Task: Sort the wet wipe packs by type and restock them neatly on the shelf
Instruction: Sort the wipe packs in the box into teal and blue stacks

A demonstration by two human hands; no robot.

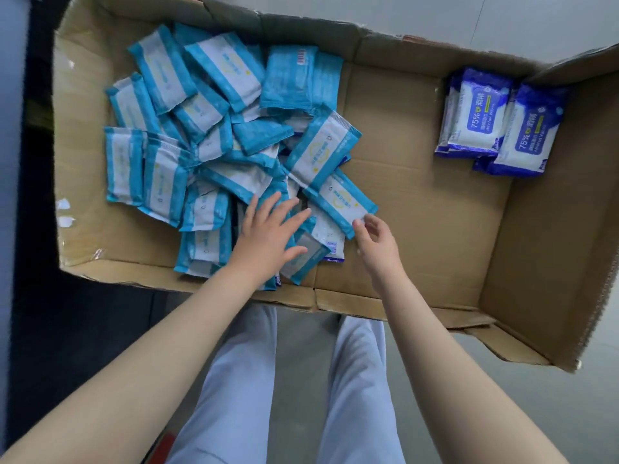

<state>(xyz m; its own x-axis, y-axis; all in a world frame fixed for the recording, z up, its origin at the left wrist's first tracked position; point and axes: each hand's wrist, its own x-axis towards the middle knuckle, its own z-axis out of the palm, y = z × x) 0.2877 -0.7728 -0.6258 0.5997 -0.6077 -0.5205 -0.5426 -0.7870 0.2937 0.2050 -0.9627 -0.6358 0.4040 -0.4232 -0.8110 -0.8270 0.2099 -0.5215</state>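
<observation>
A heap of several light blue and white wipe packs [201, 128] fills the left half of a big open cardboard box [435, 229]. In the box's far right corner stand dark blue "75%" alcohol wipe packs [482, 115] in two small stacks, the second [526, 132] beside the first. My left hand [268, 232] lies flat with fingers spread on the near edge of the heap. My right hand [375, 236] pinches the near corner of one light blue pack [341, 199] between thumb and fingers. A dark blue edge [335, 259] peeks out under the heap.
The box floor between the heap and the dark blue stacks is bare cardboard. The box's right flap [569, 262] stands up high. My legs in pale trousers [301, 380] are below the box's near wall, on a grey floor.
</observation>
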